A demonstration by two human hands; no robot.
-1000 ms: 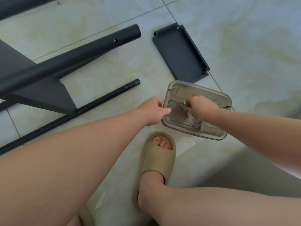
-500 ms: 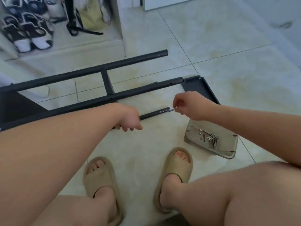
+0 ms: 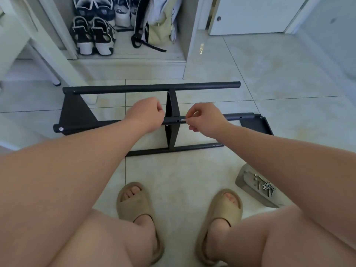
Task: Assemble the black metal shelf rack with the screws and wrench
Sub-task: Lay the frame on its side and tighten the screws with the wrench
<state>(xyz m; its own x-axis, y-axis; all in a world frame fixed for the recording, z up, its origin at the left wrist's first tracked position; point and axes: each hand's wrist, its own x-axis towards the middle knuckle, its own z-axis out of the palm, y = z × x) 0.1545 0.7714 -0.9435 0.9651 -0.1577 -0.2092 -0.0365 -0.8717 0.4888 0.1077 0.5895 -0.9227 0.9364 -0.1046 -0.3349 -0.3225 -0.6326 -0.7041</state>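
The right hand (image 3: 207, 120) carried screw (image 3: 183, 119) to rack tube (image 3: 170, 120).

Sneakers (image 3: 92, 35) stand beside a pale bag (image 3: 159, 29) on a ledge (image 3: 125, 56).

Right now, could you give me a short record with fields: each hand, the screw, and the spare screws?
left hand: curled round the middle black tube, left of the crossbar
right hand: pinches a screw between the fingertips
screw: lies along the tube, tip beside a hole, not yet in it
spare screws: loose in the grey tray on the floor
wrench: cannot tell it apart in the tray
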